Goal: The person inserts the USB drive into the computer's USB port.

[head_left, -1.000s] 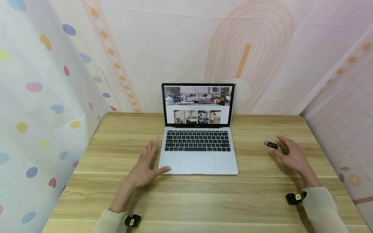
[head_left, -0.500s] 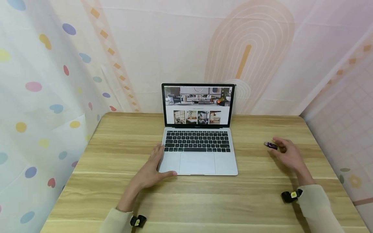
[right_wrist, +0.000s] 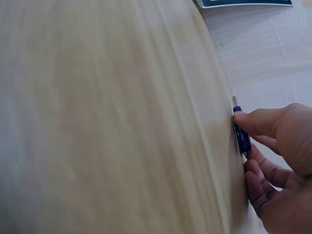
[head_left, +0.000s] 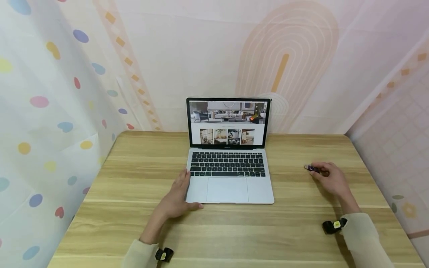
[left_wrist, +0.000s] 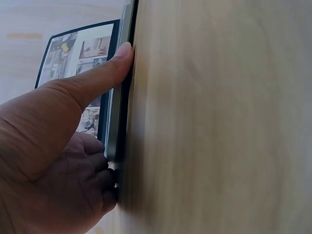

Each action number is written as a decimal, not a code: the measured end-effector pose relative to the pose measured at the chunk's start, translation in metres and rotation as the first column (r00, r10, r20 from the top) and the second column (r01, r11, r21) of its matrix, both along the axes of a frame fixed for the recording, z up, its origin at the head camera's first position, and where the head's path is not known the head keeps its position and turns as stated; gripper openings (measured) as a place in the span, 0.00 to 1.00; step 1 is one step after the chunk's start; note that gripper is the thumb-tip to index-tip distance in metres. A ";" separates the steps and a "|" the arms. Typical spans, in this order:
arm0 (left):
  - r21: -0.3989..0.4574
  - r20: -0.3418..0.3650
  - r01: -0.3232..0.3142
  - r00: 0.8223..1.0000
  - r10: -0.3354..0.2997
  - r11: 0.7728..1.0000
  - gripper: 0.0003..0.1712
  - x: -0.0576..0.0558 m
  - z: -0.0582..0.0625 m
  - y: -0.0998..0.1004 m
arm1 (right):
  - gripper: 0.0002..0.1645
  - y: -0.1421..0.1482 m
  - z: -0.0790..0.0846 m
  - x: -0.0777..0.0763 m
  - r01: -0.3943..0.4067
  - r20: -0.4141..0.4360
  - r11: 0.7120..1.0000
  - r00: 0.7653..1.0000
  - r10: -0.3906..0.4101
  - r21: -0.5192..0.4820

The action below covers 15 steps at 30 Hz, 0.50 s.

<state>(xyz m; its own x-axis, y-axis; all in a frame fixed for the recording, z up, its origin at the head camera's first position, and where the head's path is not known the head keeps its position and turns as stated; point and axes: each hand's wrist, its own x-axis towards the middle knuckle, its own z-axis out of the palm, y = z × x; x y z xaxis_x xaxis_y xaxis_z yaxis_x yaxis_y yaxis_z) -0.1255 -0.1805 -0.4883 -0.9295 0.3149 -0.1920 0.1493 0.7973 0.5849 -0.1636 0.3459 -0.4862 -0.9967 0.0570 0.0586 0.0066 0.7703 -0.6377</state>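
Note:
An open silver laptop (head_left: 228, 189) stands at the middle of the table, its screen lit with a web page of room photos. My left hand (head_left: 175, 199) holds its front left corner, fingers along the left side and thumb at the front edge. In the left wrist view the thumb lies across the front edge of the laptop (left_wrist: 116, 117), fingers bent by the corner. To the right, my right hand (head_left: 334, 181) pinches a dark purple USB flash drive (head_left: 312, 168) between thumb and fingers. The metal plug of the flash drive (right_wrist: 242, 134) points away from the hand, close over the wood.
The wood-grain table (head_left: 234, 234) reaches a patterned cloth backdrop (head_left: 207, 48) right behind the laptop. Another cloth with coloured dots (head_left: 50, 149) hangs along the left side. Black wrist cameras (head_left: 334, 226) sit at both sleeves.
My left hand has moved right, from beside the laptop onto its front left corner. My right fingers have closed from open around the flash drive, which stays near its spot.

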 end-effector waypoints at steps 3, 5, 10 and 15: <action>0.005 0.004 -0.006 1.000 0.006 1.000 0.75 0.000 -0.002 0.000 | 0.21 0.000 0.000 0.000 0.007 0.000 1.000 1.000 -0.007 0.007; 0.011 0.007 -0.008 1.000 0.008 1.000 0.74 0.001 -0.002 0.000 | 0.21 0.000 0.000 0.000 0.014 0.002 1.000 1.000 -0.014 0.016; 0.019 0.014 -0.011 1.000 0.010 1.000 0.72 0.001 0.000 -0.002 | 0.21 -0.001 0.000 0.000 0.026 0.013 0.999 1.000 -0.027 0.024; 0.014 0.014 -0.009 1.000 0.009 1.000 0.71 0.002 0.002 -0.002 | 0.20 -0.002 0.000 0.001 0.016 0.004 1.000 1.000 -0.016 0.027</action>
